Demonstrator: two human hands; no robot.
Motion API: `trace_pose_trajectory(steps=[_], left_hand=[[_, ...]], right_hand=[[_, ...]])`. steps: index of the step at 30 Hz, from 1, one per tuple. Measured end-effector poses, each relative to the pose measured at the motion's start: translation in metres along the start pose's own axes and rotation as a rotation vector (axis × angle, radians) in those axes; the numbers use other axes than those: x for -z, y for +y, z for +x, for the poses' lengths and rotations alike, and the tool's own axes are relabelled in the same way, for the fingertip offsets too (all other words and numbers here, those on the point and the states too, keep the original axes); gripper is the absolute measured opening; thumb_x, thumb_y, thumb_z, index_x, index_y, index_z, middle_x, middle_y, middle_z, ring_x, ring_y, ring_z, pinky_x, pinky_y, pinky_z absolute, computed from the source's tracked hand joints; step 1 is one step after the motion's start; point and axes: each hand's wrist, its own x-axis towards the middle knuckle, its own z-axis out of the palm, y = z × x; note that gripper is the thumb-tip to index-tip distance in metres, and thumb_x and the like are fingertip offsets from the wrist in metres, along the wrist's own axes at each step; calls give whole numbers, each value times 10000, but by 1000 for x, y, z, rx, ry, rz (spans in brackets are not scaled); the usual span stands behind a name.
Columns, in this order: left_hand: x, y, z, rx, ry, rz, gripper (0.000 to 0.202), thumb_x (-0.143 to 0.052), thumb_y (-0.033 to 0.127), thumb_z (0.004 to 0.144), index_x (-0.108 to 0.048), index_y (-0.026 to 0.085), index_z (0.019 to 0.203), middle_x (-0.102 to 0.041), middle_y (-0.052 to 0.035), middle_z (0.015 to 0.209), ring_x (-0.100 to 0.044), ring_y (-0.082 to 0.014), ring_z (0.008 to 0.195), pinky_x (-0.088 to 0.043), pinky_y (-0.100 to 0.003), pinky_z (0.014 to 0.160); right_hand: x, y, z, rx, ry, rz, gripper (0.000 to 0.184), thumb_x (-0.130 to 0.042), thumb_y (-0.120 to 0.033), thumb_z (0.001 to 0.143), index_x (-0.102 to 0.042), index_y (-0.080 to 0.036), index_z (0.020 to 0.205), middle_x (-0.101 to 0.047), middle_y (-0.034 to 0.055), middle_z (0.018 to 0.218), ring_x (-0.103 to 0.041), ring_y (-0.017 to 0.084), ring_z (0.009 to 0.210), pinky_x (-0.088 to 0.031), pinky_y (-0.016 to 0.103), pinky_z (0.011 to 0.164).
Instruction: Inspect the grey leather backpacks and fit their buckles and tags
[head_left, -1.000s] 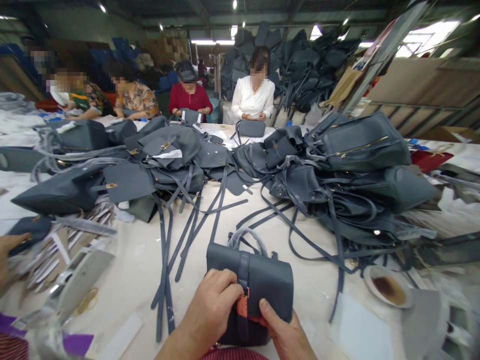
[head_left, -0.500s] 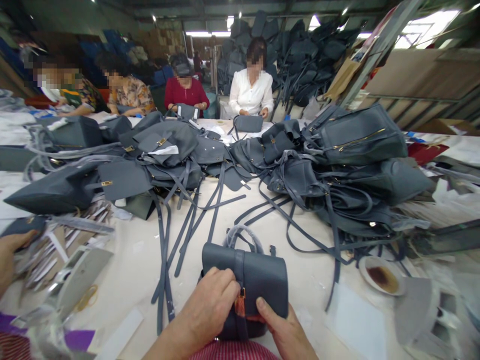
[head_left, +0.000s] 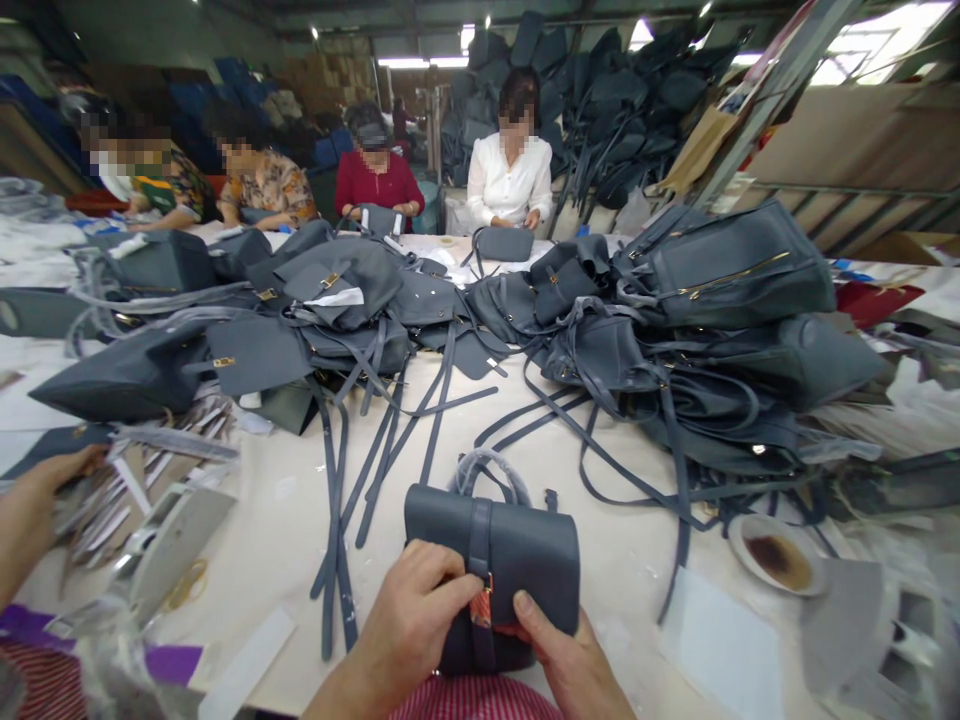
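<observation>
The bag stands at the near edge of the counter, tipped toward the person, probably so both hands can brace it. The left hand grasps its front, fingertips on the orange tab at the strap end. The right hand grips the flap, thumb pressed on top. The bag is small, slate-grey and grained, its handle wrapped in clear film.
</observation>
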Motion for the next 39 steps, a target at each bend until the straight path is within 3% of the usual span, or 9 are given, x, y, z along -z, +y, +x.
trace_pose_trajectory(steps=[6,14,17,20,26,31,35,39], left_hand=[[-6,2,-3,-50,-36,85,268,-319,174,985,-583,168,938,-583,-40,770,-489,-166,667,-380,-291,622],[-9,2,-1,-8,-164,136,254,-326,100,945,-492,194,778,-542,-17,719,-469,-178,631,-350,-308,604],[-15,7,-4,12,-119,203,251,-300,90,932,-481,197,794,-522,-23,710,-452,-189,619,-333,-314,587],[-20,10,-7,47,-53,238,242,-288,80,921,-471,199,818,-509,-25,711,-449,-189,615,-335,-311,585],[-25,7,-12,91,-42,269,240,-294,85,920,-445,212,784,-516,-21,702,-471,-186,604,-361,-309,569],[-36,12,-9,162,105,416,238,-323,90,918,-446,222,762,-501,4,644,-490,-168,555,-379,-295,543],[-34,21,-8,247,120,185,200,-349,103,911,-436,225,779,-509,15,653,-539,-142,557,-402,-254,518],[-19,24,-10,374,126,-113,189,-357,132,929,-444,223,788,-530,13,704,-562,-128,606,-434,-230,542]], right_hand=[[2,-4,-5,62,42,-147,539,-719,-602,629,-715,-159,936,-756,91,892,-652,317,909,-475,434,905],[5,-15,-10,70,-1,-203,556,-711,-602,619,-702,-147,938,-752,103,921,-645,327,932,-471,447,912],[5,-18,-10,77,5,-177,534,-725,-587,613,-703,-157,927,-757,89,923,-655,313,938,-476,418,920],[3,-18,-10,-2,-22,-154,533,-738,-588,603,-699,-160,919,-765,85,897,-676,313,920,-499,408,894],[-8,-17,-10,-65,-24,-65,558,-740,-614,596,-676,-161,915,-779,90,849,-723,322,845,-551,408,807],[-16,-16,-8,-108,-10,12,642,-751,-648,567,-639,-152,959,-781,102,873,-734,335,839,-578,411,769],[-21,-13,-7,-116,10,79,694,-760,-656,557,-636,-131,993,-780,113,902,-731,343,868,-578,424,809],[-26,-13,-8,-115,-6,150,772,-770,-646,559,-588,-103,1077,-782,128,891,-739,345,826,-575,473,822]])
